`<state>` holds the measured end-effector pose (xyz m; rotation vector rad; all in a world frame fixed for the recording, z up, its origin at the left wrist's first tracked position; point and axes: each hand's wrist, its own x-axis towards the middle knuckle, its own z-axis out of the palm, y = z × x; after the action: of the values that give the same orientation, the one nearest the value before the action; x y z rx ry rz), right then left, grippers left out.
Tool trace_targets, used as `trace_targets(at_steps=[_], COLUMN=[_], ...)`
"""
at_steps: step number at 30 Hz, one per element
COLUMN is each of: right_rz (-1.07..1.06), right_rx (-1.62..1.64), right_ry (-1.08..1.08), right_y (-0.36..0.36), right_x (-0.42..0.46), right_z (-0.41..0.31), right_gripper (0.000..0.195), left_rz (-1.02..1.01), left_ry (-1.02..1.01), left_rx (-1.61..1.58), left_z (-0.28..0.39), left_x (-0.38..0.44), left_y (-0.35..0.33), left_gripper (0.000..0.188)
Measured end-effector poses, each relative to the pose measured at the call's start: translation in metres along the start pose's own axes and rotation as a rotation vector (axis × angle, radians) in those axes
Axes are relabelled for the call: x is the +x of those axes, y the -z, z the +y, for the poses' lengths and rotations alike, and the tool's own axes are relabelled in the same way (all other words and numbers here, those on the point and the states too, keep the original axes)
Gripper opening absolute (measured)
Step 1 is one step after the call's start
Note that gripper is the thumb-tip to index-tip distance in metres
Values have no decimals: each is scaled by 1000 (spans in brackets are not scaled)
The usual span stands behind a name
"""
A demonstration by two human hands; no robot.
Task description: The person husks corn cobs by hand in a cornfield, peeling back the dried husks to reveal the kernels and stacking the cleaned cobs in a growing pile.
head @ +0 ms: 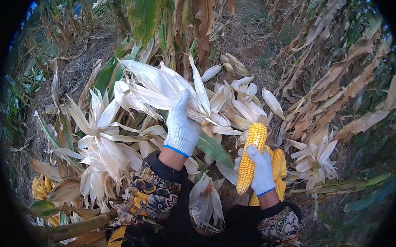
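My left hand (pixel 181 127), in a white knit glove with a blue cuff edge, grips a bunch of pale dry corn husks (pixel 163 85) that fans out to the upper left. In my right hand (pixel 261 168), gloved the same way, is a bare yellow ear of corn (pixel 252 156), held tilted with its upper end to the right. Several husked yellow ears (pixel 278 163) lie just right of and below that hand. Ears still in their husks (pixel 248 109) lie beyond my hands in the middle. The palm side of each hand is hidden.
Opened husks (pixel 101 137) are heaped at the left, and one loose husk (pixel 206 199) lies near my body. More yellow ears (pixel 41 187) show at the far left. Standing corn stalks (pixel 171 35) rise ahead, and dry corn leaves (pixel 335 81) crowd the right side.
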<state>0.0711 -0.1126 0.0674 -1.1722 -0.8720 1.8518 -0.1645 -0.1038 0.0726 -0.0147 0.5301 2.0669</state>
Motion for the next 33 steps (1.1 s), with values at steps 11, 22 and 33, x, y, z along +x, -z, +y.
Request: trace_targets(at_steps=[11, 22, 33], right_rz=[159, 382, 648], right_rx=[-1123, -779, -1268], right_ry=[615, 103, 63], right_y=[66, 276, 352], right_x=[16, 68, 157], right_z=[-91, -1, 30], right_gripper=[56, 49, 82], left_rz=[-209, -281, -158], left_ry=[282, 205, 195], left_rx=[1338, 1208, 1512], left_z=[-33, -58, -76], left_x=[-44, -49, -41], left_y=[-6, -27, -20], left_gripper=[28, 35, 30])
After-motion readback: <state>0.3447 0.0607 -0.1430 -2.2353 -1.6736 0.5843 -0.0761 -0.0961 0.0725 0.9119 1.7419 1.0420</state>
